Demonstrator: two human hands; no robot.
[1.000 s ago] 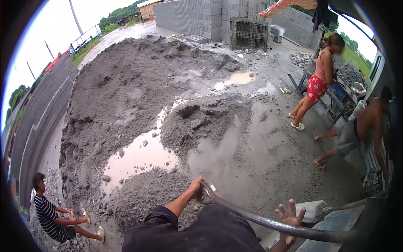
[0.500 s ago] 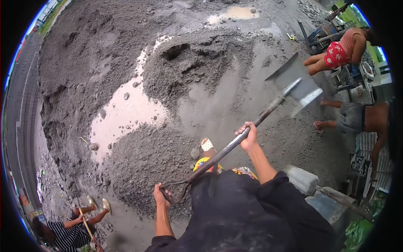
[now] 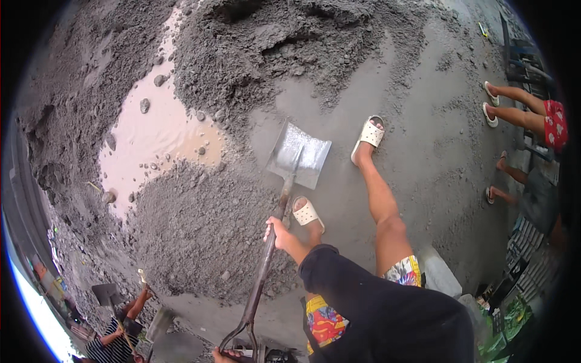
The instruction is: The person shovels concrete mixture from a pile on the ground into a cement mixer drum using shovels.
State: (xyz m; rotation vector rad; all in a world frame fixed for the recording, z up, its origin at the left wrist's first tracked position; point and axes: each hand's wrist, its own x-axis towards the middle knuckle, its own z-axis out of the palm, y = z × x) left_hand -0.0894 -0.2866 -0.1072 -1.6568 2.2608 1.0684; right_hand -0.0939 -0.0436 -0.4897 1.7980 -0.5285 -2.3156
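A square-bladed shovel (image 3: 301, 158) slants from the bottom edge up toward the middle. My right hand (image 3: 277, 235) is wrapped round its dark shaft, partway down. At the lower edge my left hand (image 3: 226, 356) grips the D-shaped handle and is partly cut off by the picture's rim. The blade is wet and shiny, with no load on it, just above or touching the smooth wet ground (image 3: 351, 206); which one I cannot tell. A mound of grey sand and gravel (image 3: 193, 236) lies to the left of the shaft. My sandalled feet stand apart beside the blade.
A murky puddle (image 3: 157, 136) with stones spreads at left, and a dug-out sand heap (image 3: 284, 48) rises ahead. At lower left a person (image 3: 115, 339) holds another shovel (image 3: 106, 294). Two people's legs (image 3: 514, 109) show at right, near machinery. A concrete block (image 3: 439, 272) stands by my right leg.
The shovel has swung from the right to the middle, its blade lowered toward the ground. Both hands kept their grip. My right leg has stepped out to the right, and the view has shifted.
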